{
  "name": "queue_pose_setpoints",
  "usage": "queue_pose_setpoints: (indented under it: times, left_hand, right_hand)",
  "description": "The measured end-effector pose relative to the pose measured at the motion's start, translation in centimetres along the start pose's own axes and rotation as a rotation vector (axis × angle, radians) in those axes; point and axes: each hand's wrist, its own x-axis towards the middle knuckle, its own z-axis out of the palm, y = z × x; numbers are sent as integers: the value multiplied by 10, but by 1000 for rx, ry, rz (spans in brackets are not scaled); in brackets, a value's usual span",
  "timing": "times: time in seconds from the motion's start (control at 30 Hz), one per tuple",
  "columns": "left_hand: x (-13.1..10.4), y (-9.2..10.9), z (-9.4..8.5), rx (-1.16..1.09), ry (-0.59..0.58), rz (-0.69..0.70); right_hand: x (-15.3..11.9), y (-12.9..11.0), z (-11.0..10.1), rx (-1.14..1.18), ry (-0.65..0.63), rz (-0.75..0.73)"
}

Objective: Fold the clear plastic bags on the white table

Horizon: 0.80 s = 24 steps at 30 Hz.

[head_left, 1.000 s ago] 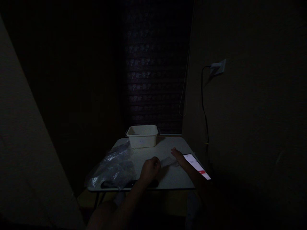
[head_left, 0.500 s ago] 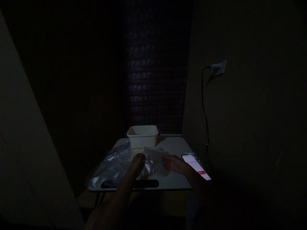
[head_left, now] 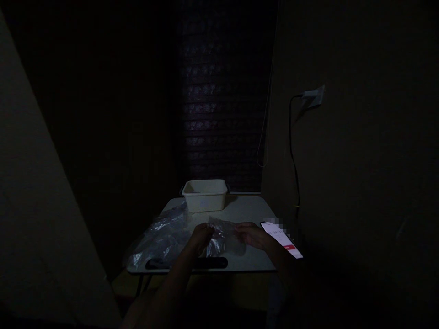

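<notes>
Between my two hands a clear plastic bag point(head_left: 221, 235) is held above the front half of the small table point(head_left: 247, 210). My left hand point(head_left: 201, 236) is closed on the bag's left side, its fingers bunched. On the right side, my right hand point(head_left: 249, 234) pinches the bag, with some fingers seen through the film. Left of my left hand lies a heap of crumpled clear plastic bags point(head_left: 164, 235). The room is dark, so finger details are faint.
A white plastic tub point(head_left: 206, 201) with dark side handles stands at the table's back. A lit phone point(head_left: 281, 240) lies at the right edge. A dark slot point(head_left: 211, 262) runs along the front edge. A cable point(head_left: 292, 151) hangs from the wall socket point(head_left: 315, 97).
My left hand has shifted slightly right, towards my right hand. The bag's top edge has dropped a little and the bag has moved slightly right.
</notes>
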Motion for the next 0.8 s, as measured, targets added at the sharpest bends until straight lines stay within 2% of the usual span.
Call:
queue_pose_setpoints:
  times: [0.2, 0.33, 0.4, 0.63, 0.8]
  left_hand:
    - [-1, 1, -8, 134, -43, -77]
    - [0, 0, -9, 161, -42, -100]
    - [1, -1, -8, 155, -38, -101]
    - [-2, 4, -7, 37, -71, -103]
    - [-4, 9, -6, 47, -39, -107]
  right_hand:
    - [-1, -2, -2, -1, 59, -64]
    - [-3, -3, 0, 1, 20, -59]
    - [-3, -3, 2, -12, -10, -45]
    - [0, -1, -3, 8, 7, -64]
    - [0, -2, -5, 18, -2, -66]
